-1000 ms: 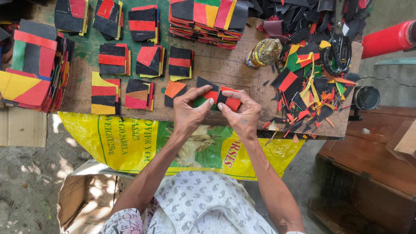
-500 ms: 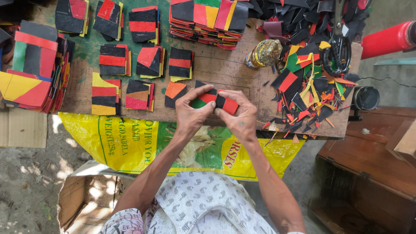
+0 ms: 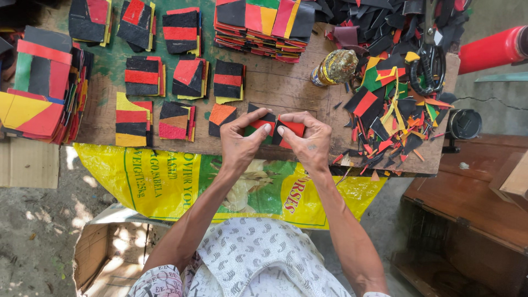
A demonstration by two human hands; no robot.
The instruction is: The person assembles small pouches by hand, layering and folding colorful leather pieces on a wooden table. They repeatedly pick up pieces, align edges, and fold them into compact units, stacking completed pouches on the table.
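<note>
Black-red-green patchwork piece [image 3: 273, 124], pinched flat, both hands

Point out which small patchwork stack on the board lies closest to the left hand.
The orange-topped stack, just left of the left hand and almost touching its thumb. Its top is orange and black; the other nearby stacks show red, black or yellow and lie farther left.
</note>
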